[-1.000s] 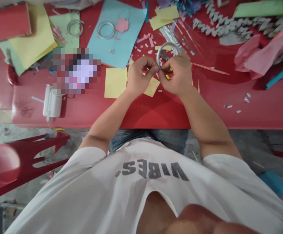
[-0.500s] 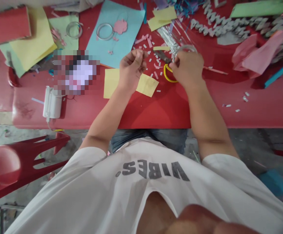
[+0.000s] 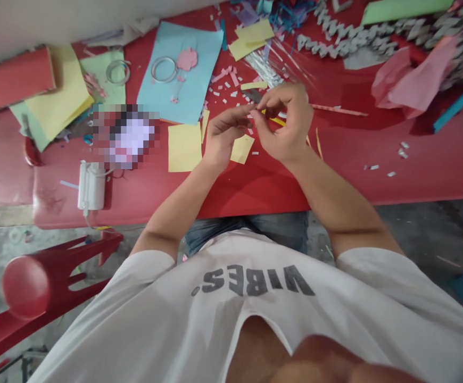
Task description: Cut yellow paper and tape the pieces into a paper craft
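- Head camera looks down on a long red surface [image 3: 335,170] crowded with craft paper, and both arms reach over its near edge.
- Far and left of the hands lies a light blue sheet [image 3: 183,90]. It carries a clear ring [image 3: 163,69] and a pink paper flower [image 3: 187,58].
- A yellow square [image 3: 184,147] lies flat just left of the left wrist.
- The right hand [image 3: 287,125] is curled above the surface. Its thumb and forefinger bend into a loop, and their tips turn to the left. A yellow thing [image 3: 278,121] shows beneath it, mostly hidden.
- The left hand [image 3: 223,133] has its fingers pressed together and stretched to the right and far. Their tips meet the tips of the right hand.
- Where the tips meet is a small piece [image 3: 253,110], held in the air over the scattered paper snippets [image 3: 227,90].
- The left hand pinches this piece. Whether the right hand also grips it or only touches it, I cannot tell.
- The piece lies to the right and far from the left palm, and to the left of the right palm. Both hands are equally close to it.
- It is too small to tell its long axis or its material.
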Action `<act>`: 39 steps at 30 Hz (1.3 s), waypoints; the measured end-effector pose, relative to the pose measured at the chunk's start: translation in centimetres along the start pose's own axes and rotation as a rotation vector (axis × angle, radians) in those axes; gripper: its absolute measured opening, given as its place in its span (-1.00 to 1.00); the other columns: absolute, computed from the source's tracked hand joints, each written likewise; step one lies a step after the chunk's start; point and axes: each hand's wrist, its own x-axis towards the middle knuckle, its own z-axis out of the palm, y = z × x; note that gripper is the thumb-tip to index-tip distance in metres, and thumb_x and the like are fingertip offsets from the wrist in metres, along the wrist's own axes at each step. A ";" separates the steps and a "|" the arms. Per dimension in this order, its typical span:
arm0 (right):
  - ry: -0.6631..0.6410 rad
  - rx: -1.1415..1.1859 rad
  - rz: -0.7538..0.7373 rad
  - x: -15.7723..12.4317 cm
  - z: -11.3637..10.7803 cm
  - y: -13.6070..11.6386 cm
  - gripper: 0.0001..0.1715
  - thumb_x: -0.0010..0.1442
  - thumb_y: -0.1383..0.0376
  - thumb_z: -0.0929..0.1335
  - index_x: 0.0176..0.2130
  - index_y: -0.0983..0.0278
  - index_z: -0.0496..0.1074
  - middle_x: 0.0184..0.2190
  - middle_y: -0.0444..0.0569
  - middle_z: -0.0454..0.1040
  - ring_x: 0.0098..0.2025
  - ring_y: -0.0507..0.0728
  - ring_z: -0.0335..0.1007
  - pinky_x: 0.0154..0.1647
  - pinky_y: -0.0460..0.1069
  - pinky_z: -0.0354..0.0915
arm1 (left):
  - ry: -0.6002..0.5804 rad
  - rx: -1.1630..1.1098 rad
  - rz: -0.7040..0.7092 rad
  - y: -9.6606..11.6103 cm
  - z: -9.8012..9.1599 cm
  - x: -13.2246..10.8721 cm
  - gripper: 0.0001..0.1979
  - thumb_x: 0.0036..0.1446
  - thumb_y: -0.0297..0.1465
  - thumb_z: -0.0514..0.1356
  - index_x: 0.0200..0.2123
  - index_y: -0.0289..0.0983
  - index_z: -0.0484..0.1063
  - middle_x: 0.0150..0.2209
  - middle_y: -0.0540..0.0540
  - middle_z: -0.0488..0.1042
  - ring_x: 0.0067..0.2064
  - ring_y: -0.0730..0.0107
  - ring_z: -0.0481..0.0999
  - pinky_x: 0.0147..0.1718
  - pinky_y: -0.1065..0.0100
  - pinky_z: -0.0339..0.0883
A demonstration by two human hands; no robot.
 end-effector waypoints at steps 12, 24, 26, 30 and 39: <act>0.097 0.105 -0.010 -0.2 1.2 1.7 -0.39 0.55 -0.29 0.29 -0.21 0.14 0.21 -0.10 -0.06 0.45 -0.10 0.20 0.60 -0.01 0.27 0.64 | 0.000 0.108 -0.053 0.5 -0.2 -0.3 -0.63 0.18 -0.35 0.31 0.05 -0.01 0.68 0.01 0.04 0.62 0.18 0.02 0.61 0.18 0.01 0.47; 0.145 0.173 0.028 0.1 1.0 0.6 -0.33 0.50 -0.35 0.30 -0.24 0.13 0.13 -0.16 -0.05 0.46 -0.10 0.24 0.61 -0.02 0.30 0.62 | -0.024 0.092 -0.070 1.2 0.6 -0.4 -0.56 0.13 -0.37 0.34 0.10 -0.03 0.67 0.09 -0.02 0.59 0.25 -0.07 0.58 0.27 -0.06 0.47; 0.175 0.208 0.038 0.2 1.1 -0.4 -0.32 0.46 -0.38 0.31 -0.19 0.11 0.13 -0.20 -0.09 0.45 -0.16 0.22 0.60 -0.08 0.28 0.61 | -0.034 0.159 -0.023 1.6 0.4 -0.4 -0.59 0.17 -0.33 0.32 0.10 -0.06 0.66 0.13 -0.06 0.56 0.29 -0.12 0.55 0.29 -0.09 0.45; 0.218 0.313 0.052 0.4 1.3 -2.1 -0.27 0.36 -0.43 0.37 -0.12 0.05 0.07 -0.27 -0.14 0.44 -0.26 0.22 0.57 -0.20 0.26 0.60 | -0.097 0.281 0.092 1.6 -0.3 0.0 -0.63 0.24 -0.24 0.30 0.10 -0.10 0.65 0.15 -0.13 0.52 0.39 -0.23 0.45 0.33 -0.17 0.39; 0.180 0.443 0.105 0.5 0.9 -1.8 -0.32 0.35 -0.38 0.41 -0.06 0.03 0.14 -0.25 -0.16 0.37 -0.14 0.24 0.60 -0.23 0.17 0.50 | -0.192 0.342 0.252 -0.9 -1.0 0.7 -0.56 0.31 -0.18 0.23 0.22 -0.05 0.59 0.18 -0.09 0.49 0.31 -0.17 0.53 0.31 -0.21 0.39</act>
